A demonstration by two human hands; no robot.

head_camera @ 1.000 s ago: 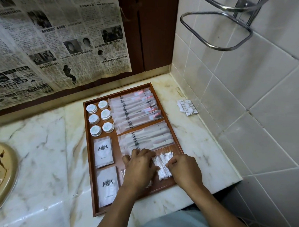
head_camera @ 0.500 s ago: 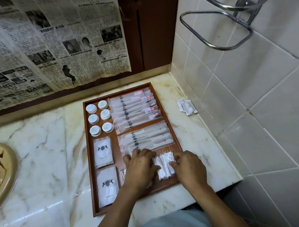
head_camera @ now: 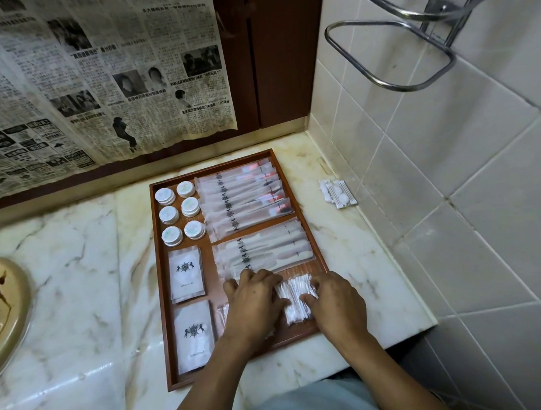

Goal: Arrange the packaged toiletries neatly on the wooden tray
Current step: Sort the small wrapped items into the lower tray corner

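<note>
A wooden tray (head_camera: 161, 271) lies on the marble counter. It holds several round white tins (head_camera: 180, 210), a fan of toothbrush packets (head_camera: 244, 199), comb packets (head_camera: 265, 251) and two flat sachets (head_camera: 185, 275). In the tray's near right corner lies a stack of cotton swab packets (head_camera: 295, 300). My left hand (head_camera: 251, 301) presses flat on the packets left of the stack. My right hand (head_camera: 335, 301) touches the stack's right side with curled fingertips. Packets under my left hand are mostly hidden.
Loose cotton swab packets (head_camera: 338, 193) lie on the counter by the tiled right wall. A yellowish basin (head_camera: 4, 309) sits at the left edge. A metal rack (head_camera: 393, 60) juts from the wall above. Newspaper (head_camera: 96, 76) hangs behind the tray.
My right hand has slid a little to the right and its fingers now press the swab stack's right edge. My left hand has barely moved.
</note>
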